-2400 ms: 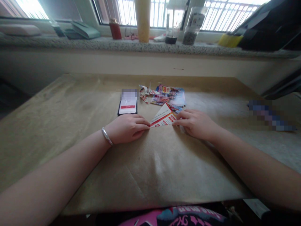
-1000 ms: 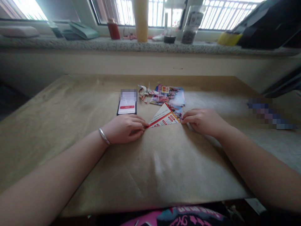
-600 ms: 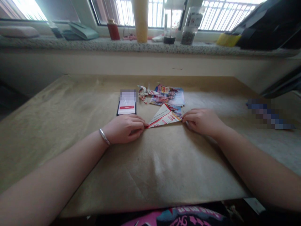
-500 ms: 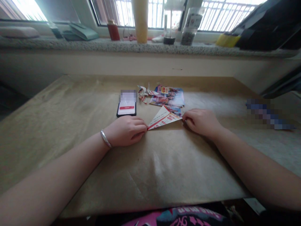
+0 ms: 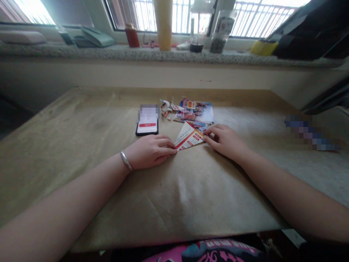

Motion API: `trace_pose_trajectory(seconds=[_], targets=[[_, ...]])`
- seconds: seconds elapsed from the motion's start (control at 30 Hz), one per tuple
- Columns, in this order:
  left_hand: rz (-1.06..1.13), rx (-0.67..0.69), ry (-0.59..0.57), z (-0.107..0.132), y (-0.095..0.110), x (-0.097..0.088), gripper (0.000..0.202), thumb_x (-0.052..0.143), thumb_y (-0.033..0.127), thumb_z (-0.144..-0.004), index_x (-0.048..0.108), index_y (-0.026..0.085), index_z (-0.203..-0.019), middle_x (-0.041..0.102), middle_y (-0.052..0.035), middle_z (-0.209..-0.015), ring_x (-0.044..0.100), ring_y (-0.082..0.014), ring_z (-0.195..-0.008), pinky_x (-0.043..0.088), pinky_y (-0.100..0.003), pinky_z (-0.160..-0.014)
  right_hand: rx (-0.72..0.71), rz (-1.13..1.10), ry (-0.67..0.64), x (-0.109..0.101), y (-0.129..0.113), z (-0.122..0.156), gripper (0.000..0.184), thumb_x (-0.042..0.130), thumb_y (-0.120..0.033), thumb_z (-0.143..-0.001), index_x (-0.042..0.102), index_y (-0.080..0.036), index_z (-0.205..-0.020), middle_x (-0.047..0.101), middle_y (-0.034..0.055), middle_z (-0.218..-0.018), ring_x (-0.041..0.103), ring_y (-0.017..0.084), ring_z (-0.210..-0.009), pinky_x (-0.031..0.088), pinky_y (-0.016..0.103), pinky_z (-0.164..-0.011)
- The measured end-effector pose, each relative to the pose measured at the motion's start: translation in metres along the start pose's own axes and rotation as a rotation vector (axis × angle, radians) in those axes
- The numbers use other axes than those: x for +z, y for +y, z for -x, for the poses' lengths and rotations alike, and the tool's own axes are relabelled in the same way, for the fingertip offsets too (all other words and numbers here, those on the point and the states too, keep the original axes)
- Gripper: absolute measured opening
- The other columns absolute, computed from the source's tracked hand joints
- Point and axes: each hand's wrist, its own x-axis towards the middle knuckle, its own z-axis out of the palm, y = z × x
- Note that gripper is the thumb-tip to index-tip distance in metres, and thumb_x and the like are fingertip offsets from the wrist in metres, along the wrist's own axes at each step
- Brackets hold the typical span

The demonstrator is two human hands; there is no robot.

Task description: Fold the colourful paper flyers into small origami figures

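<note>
A folded triangular piece of printed paper [image 5: 189,137], white with red marks, lies on the brown paper-covered table [image 5: 81,123]. My left hand [image 5: 149,151], with a silver bracelet on the wrist, pinches the paper's left tip with closed fingers. My right hand [image 5: 225,140] grips the paper's right corner, fingers curled on it. Just behind the folded piece lies a colourful flyer [image 5: 197,112] with torn paper scraps [image 5: 167,107] beside it.
A phone [image 5: 147,123] with a lit screen lies behind my left hand. A blurred blue object [image 5: 311,133] rests at the right. The stone window sill [image 5: 109,52] behind holds a red can [image 5: 132,35], a yellow cylinder [image 5: 163,23] and jars.
My right hand has moved left and slightly back along the paper's right corner. The triangle now looks narrower and turned. My left hand has shifted a little right.
</note>
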Motion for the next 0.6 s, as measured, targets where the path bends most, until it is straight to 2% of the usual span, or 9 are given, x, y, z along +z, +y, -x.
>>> trace_pose_trajectory(seconds=[0.1, 0.23, 0.33, 0.47, 0.6], targets=[[0.012, 0.030, 0.004, -0.002, 0.002, -0.002, 0.028, 0.049, 0.019, -0.089, 0.065, 0.024, -0.111, 0.067, -0.0059, -0.108, 0.058, -0.0199, -0.106, 0.050, -0.033, -0.090, -0.064, 0.032, 0.016, 0.004, 0.001, -0.001, 0.025, 0.054, -0.034, -0.085, 0.068, -0.019, -0.101, 0.066, 0.0111, -0.106, 0.058, 0.025, -0.098, 0.046, 0.040, -0.087], [0.106, 0.016, 0.015, -0.006, 0.006, -0.001, 0.027, 0.049, 0.018, -0.089, 0.065, 0.024, -0.110, 0.066, -0.0052, -0.109, 0.058, -0.0200, -0.107, 0.049, -0.033, -0.090, -0.085, 0.046, 0.016, 0.009, 0.004, -0.003, 0.028, 0.056, -0.032, -0.084, 0.067, -0.018, -0.106, 0.065, 0.0124, -0.112, 0.056, 0.027, -0.102, 0.046, 0.044, -0.090], [0.166, -0.070, -0.006, -0.008, 0.008, 0.000, 0.027, 0.045, 0.018, -0.089, 0.064, 0.021, -0.108, 0.066, -0.0061, -0.109, 0.061, -0.0184, -0.102, 0.050, -0.030, -0.087, -0.069, 0.023, 0.022, 0.010, 0.006, -0.004, 0.028, 0.055, -0.031, -0.085, 0.068, -0.016, -0.105, 0.065, 0.0126, -0.112, 0.056, 0.027, -0.103, 0.045, 0.045, -0.092], [0.208, -0.186, -0.035, -0.009, 0.009, -0.002, 0.024, 0.043, 0.019, -0.089, 0.062, 0.017, -0.104, 0.069, -0.0057, -0.099, 0.065, -0.0155, -0.086, 0.050, -0.025, -0.076, -0.087, -0.029, 0.035, 0.011, 0.007, -0.005, 0.028, 0.054, -0.029, -0.084, 0.068, -0.017, -0.106, 0.066, 0.0126, -0.111, 0.056, 0.027, -0.106, 0.042, 0.045, -0.096], [0.248, -0.235, -0.035, -0.005, 0.006, -0.002, 0.025, 0.044, 0.020, -0.088, 0.059, 0.019, -0.107, 0.070, -0.0036, -0.096, 0.066, -0.0140, -0.084, 0.050, -0.023, -0.074, -0.072, -0.145, 0.064, 0.012, 0.007, -0.005, 0.024, 0.054, -0.028, -0.083, 0.067, -0.016, -0.099, 0.068, 0.0124, -0.107, 0.058, 0.026, -0.103, 0.041, 0.044, -0.095]])
